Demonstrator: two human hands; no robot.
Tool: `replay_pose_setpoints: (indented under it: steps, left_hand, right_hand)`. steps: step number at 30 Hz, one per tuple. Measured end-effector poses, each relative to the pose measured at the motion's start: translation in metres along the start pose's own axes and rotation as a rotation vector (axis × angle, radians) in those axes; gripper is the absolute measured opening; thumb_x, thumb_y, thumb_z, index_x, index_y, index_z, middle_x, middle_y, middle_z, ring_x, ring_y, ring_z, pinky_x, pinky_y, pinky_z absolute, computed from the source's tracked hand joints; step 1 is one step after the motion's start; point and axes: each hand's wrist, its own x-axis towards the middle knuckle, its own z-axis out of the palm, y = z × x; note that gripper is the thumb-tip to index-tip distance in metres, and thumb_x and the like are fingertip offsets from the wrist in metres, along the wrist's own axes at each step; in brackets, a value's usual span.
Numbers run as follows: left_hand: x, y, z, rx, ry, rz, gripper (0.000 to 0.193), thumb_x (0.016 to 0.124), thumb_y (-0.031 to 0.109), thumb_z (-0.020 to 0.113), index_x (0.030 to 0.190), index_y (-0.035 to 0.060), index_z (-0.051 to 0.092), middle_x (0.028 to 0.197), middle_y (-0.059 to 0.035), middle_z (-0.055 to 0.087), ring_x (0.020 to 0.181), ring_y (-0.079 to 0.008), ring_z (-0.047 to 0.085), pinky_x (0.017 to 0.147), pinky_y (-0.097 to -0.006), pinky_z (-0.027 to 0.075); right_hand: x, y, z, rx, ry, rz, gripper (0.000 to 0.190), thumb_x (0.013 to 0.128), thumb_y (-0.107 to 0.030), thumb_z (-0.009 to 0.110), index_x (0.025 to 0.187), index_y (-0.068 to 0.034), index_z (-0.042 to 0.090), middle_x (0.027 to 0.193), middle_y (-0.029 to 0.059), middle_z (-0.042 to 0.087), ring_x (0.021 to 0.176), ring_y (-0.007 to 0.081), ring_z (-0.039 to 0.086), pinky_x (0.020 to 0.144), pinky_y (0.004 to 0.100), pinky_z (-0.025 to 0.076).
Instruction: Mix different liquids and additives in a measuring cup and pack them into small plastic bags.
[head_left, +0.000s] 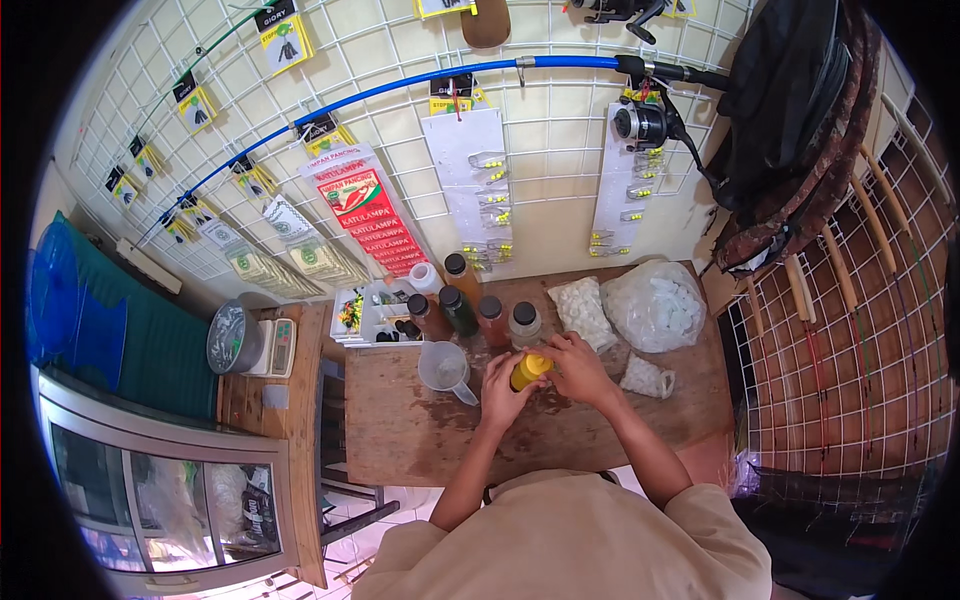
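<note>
A small yellow plastic bottle (528, 370) stands between my hands over the front part of the wooden table (420, 450). My left hand (501, 391) wraps around its body from the left. From the right, my right hand (579, 369) has its fingers on the yellow top; whether the top is turned or loose cannot be seen. Just behind are a clear bottle with a black cap (525, 327) and a reddish bottle (492, 321). A translucent measuring jug (441, 364) sits left of my left hand, its handle towards me. Right of my right hand lies a small bag of white pieces (645, 376).
Behind stand a green bottle (457, 311), a brown bottle (430, 318) and a white compartment tray (375, 319). Larger plastic bags of white pieces (654, 306) lie back right. At left are a scale (274, 348) and metal bowl (234, 337). Fishing tackle hangs on a wire grid (555, 180).
</note>
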Motion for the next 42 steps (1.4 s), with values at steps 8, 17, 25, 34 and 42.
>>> replay_pose_setpoints:
  steps: [8, 17, 25, 34, 42]
  left_hand:
    - [0.000, -0.008, 0.000, 0.021, 0.004, 0.040, 0.058, 0.066, 0.023, 0.085, 0.117, 0.0094, 0.062, 0.114, -0.0113, 0.064, 0.117, -0.0303, 0.053, 0.099, -0.0422, 0.043]
    - [-0.001, -0.008, 0.002, 0.026, 0.034, 0.048, 0.059, 0.062, 0.022, 0.086, 0.115, 0.0096, 0.063, 0.114, -0.0109, 0.064, 0.115, -0.0301, 0.054, 0.098, -0.0420, 0.044]
    - [-0.003, -0.008, -0.002, 0.025, 0.032, 0.054, 0.059, 0.061, 0.019, 0.086, 0.114, 0.0078, 0.063, 0.114, -0.0089, 0.064, 0.113, -0.0301, 0.055, 0.097, -0.0415, 0.044]
    - [-0.008, -0.015, 0.000, 0.011, 0.079, 0.004, 0.054, 0.062, 0.017, 0.086, 0.107, 0.0059, 0.059, 0.109, -0.0122, 0.064, 0.110, -0.0325, 0.055, 0.093, -0.0422, 0.045]
    - [-0.015, -0.020, 0.001, -0.020, 0.128, -0.017, 0.056, 0.060, 0.009, 0.084, 0.109, 0.0045, 0.056, 0.109, -0.0133, 0.063, 0.106, -0.0342, 0.056, 0.091, -0.0427, 0.045]
  right_hand:
    - [0.002, -0.001, 0.006, -0.045, 0.114, -0.061, 0.050, 0.073, -0.018, 0.075, 0.121, -0.014, 0.062, 0.113, 0.0069, 0.060, 0.111, 0.0332, 0.051, 0.094, 0.0429, 0.044]
    - [0.001, -0.013, 0.009, 0.035, 0.092, 0.140, 0.051, 0.073, -0.020, 0.076, 0.122, -0.014, 0.063, 0.108, 0.0089, 0.063, 0.107, 0.0347, 0.052, 0.095, 0.0416, 0.043]
    - [0.001, -0.006, 0.011, -0.065, 0.069, -0.034, 0.050, 0.074, -0.021, 0.076, 0.122, -0.015, 0.063, 0.109, 0.0063, 0.060, 0.110, 0.0328, 0.049, 0.093, 0.0432, 0.042]
    - [0.008, -0.019, 0.009, -0.066, 0.003, -0.016, 0.052, 0.075, -0.024, 0.076, 0.124, -0.016, 0.062, 0.109, 0.0067, 0.059, 0.110, 0.0327, 0.049, 0.095, 0.0433, 0.042]
    - [0.004, -0.036, 0.034, -0.158, 0.160, 0.036, 0.044, 0.076, -0.024, 0.074, 0.117, -0.010, 0.063, 0.105, 0.0072, 0.057, 0.103, 0.0319, 0.050, 0.087, 0.0431, 0.043]
